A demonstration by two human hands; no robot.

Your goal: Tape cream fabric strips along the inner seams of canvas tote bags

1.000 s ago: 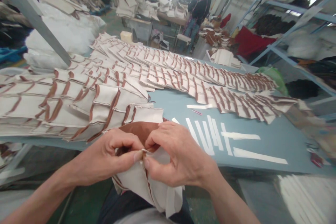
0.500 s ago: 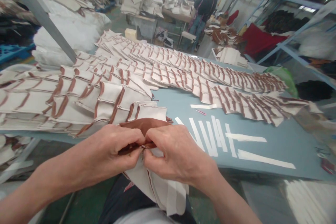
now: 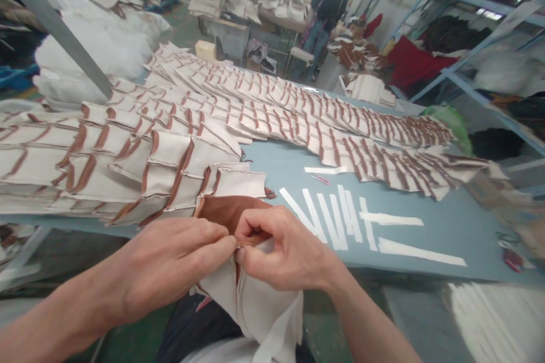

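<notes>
My left hand and my right hand meet at the near edge of the blue table, thumbs and forefingers pinched together on the top edge of a cream fabric piece with a brown lining. The cream part hangs down over my lap; the brown lining lies folded back on the table edge. Both hands are closed on this piece.
Long overlapping rows of cream pieces with brown trim cover the table's left and far side. White strips lie on the bare blue surface to the right. A person stands at a far table; metal shelving is on the right.
My hands have stayed pinched on the fabric's top edge, shifting slightly; the left fingers now lie flatter over the seam and more brown lining shows behind them.
</notes>
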